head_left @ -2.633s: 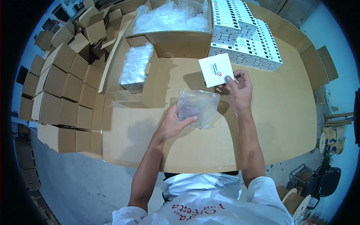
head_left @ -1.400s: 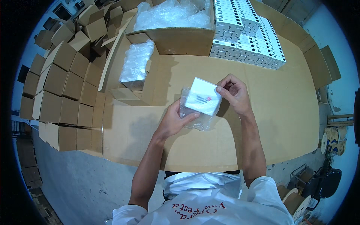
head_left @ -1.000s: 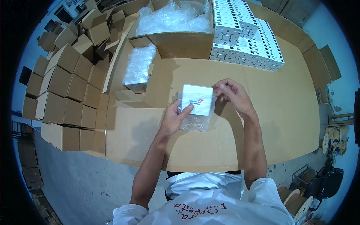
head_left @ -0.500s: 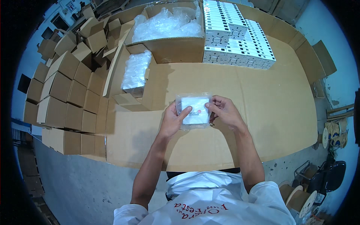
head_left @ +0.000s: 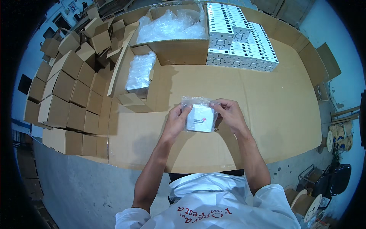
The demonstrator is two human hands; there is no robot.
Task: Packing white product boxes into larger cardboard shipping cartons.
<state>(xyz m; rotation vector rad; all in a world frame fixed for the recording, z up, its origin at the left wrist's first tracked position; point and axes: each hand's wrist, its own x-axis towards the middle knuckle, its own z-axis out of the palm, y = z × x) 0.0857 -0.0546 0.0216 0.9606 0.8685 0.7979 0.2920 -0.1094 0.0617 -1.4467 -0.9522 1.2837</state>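
Note:
Between my two hands is a flat white square item in a clear plastic bag (head_left: 199, 119), with a small red mark on its face. My left hand (head_left: 177, 119) pinches the bag's left edge, thumb on top. On the opposite side, my right hand (head_left: 230, 113) grips the upper right part of the bag between thumb and fingers. Loose clear plastic shows above the white item. Beyond my left hand stands an open narrow carton (head_left: 152, 91) holding a row of similar plastic-wrapped pieces (head_left: 140, 72).
A large carton (head_left: 183, 52) full of clear plastic bags (head_left: 171, 27) stands at the back. To its right are stacked white boxes (head_left: 244, 57). Brown cartons (head_left: 65, 97) are piled at the left. Cardboard (head_left: 282, 110) covers the table, with a raised rim at the back right.
The white item has slid toward the lower end of its bag, leaving loose plastic above it. Both hands still hold the bag, the right thumb now higher on its edge.

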